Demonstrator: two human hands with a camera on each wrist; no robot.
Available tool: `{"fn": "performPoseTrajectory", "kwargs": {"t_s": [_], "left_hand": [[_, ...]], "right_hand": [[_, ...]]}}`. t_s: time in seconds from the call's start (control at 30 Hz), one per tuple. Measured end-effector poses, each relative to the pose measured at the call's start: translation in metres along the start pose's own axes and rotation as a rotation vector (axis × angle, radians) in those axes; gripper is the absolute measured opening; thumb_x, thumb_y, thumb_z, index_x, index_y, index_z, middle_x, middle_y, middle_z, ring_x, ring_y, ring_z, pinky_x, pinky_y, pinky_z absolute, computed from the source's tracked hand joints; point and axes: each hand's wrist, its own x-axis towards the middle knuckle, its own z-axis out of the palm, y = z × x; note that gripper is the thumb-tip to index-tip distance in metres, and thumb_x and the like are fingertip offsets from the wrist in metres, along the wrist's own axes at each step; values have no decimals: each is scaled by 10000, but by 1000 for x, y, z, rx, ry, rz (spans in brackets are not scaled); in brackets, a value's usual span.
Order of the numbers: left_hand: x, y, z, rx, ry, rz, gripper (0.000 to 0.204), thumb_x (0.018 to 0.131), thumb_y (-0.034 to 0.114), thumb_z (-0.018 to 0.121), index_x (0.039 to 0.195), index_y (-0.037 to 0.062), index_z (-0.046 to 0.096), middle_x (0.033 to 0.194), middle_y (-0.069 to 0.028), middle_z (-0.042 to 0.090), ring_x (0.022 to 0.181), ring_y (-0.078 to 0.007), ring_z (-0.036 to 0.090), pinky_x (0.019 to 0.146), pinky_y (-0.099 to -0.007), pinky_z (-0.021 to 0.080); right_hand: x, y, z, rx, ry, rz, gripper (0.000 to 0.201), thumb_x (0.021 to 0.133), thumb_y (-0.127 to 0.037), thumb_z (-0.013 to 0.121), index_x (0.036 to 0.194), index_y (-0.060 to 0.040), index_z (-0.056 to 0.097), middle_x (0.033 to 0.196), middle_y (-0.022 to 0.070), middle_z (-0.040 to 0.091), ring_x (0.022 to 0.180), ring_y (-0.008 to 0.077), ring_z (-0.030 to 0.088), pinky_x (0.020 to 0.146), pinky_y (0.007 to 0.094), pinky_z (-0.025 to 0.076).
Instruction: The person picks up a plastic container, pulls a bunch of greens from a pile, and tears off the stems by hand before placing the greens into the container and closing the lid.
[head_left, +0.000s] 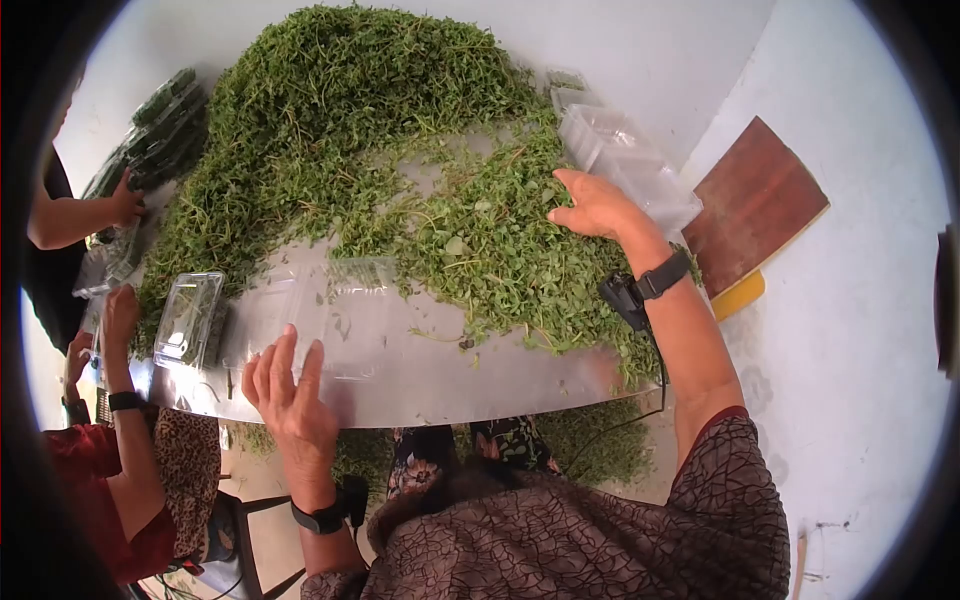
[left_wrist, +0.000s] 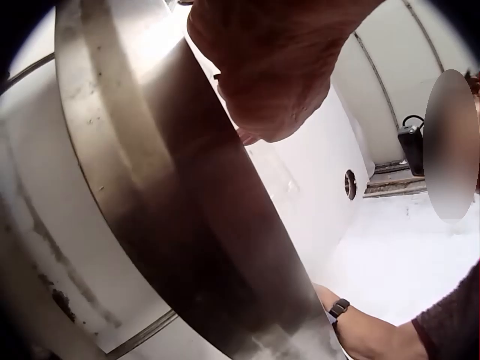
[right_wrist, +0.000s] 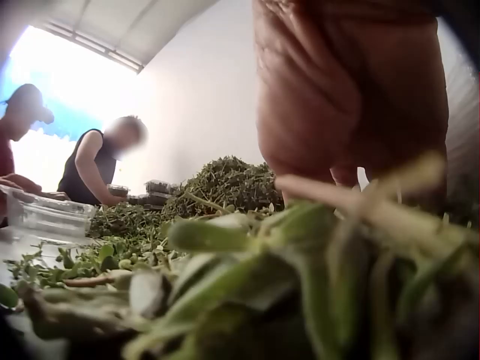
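A big heap of green leafy stems (head_left: 360, 90) covers the back of the metal table (head_left: 420, 385). My right hand (head_left: 600, 205) is over the right part of the greens, fingers and thumb spread, holding nothing visible; in the right wrist view the hand (right_wrist: 349, 97) rises just behind close leaves (right_wrist: 247, 277). My left hand (head_left: 295, 405) is at the front edge, fingers extended, beside an open clear plastic container (head_left: 345, 310) that holds a few leaf bits. In the left wrist view the hand (left_wrist: 262, 67) is above the table's edge (left_wrist: 187, 187), its fingertips hidden.
A closed clear box of greens (head_left: 190, 320) stands at the left front. Empty clear containers (head_left: 630, 165) are stacked at the right back, near a brown board (head_left: 755, 205). Filled boxes (head_left: 160, 130) are piled at the left, where two other people work.
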Motion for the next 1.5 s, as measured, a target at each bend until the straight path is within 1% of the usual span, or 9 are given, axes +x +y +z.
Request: {"fn": "performPoseTrajectory", "kwargs": {"t_s": [0.43, 0.63, 0.97, 1.0, 1.03, 1.1, 1.2, 1.33, 1.5], "left_hand": [[7, 20, -6, -376, -7, -83, 310, 770, 5, 485, 1045, 7, 627, 1198, -159, 599, 1101, -316, 551, 1034, -501, 321], [4, 22, 4, -377, -67, -148, 339, 773, 53, 531, 1102, -5, 593, 1223, -168, 576, 1125, -335, 531, 1053, -514, 294], [5, 20, 5, -407, -78, -129, 323, 706, 134, 650, 1004, 15, 621, 1030, -124, 638, 965, -295, 584, 1076, -504, 263], [6, 21, 4, -404, -71, -126, 303, 697, 129, 649, 979, 18, 627, 988, -117, 641, 930, -289, 589, 1075, -506, 265], [6, 22, 4, -402, -61, -137, 288, 694, 134, 647, 958, 19, 632, 955, -114, 641, 915, -286, 590, 1075, -508, 266], [6, 22, 5, -397, -52, -145, 277, 696, 144, 646, 945, 25, 638, 935, -108, 641, 899, -282, 590, 1073, -506, 269], [4, 22, 5, -404, -45, -160, 247, 718, 176, 647, 922, 36, 641, 909, -95, 642, 864, -270, 593, 1065, -502, 279], [1, 22, 6, -393, -17, -146, 234, 774, 264, 642, 881, 56, 640, 851, -71, 634, 800, -245, 594, 1048, -491, 294], [1, 21, 5, -400, -24, -148, 237, 777, 276, 647, 874, 60, 645, 831, -61, 625, 788, -240, 594, 1044, -496, 298]], "right_hand": [[10, -17, -31, 149, 229, 9, 321, 685, -37, 563, 981, -62, 683, 872, 223, 648, 864, 365, 629, 758, 417, 489], [32, -31, -34, 6, 22, 48, 405, 790, -237, 644, 1153, -58, 624, 1105, 209, 626, 1032, 353, 591, 874, 437, 455], [116, -14, -7, 21, -238, 41, 761, 809, -469, 631, 1390, -35, 402, 1485, 199, 277, 1368, 343, 281, 1090, 434, 301], [123, -12, -5, -43, -291, 7, 762, 795, -437, 655, 1404, -59, 397, 1455, 192, 341, 1336, 339, 347, 1061, 429, 351], [125, -8, 7, 53, -158, -38, 411, 782, -239, 702, 1104, 2, 619, 1080, 178, 628, 1002, 289, 594, 862, 394, 468], [132, -8, 9, 30, -210, -53, 266, 714, -178, 720, 651, -22, 514, 581, 117, 457, 546, 232, 451, 502, 427, 368], [121, -17, 2, -35, -72, -273, 410, 635, -33, 667, 592, -31, 260, 541, 78, 180, 506, 189, 226, 462, 422, 218], [100, -56, -28, 104, -123, -351, 328, 573, 16, 613, 591, -16, 287, 564, 92, 192, 516, 202, 227, 464, 417, 229], [98, -100, -28, -43, -269, -486, 133, 626, -10, 653, 682, 24, 538, 571, 58, 436, 561, 154, 417, 532, 336, 374]]}}
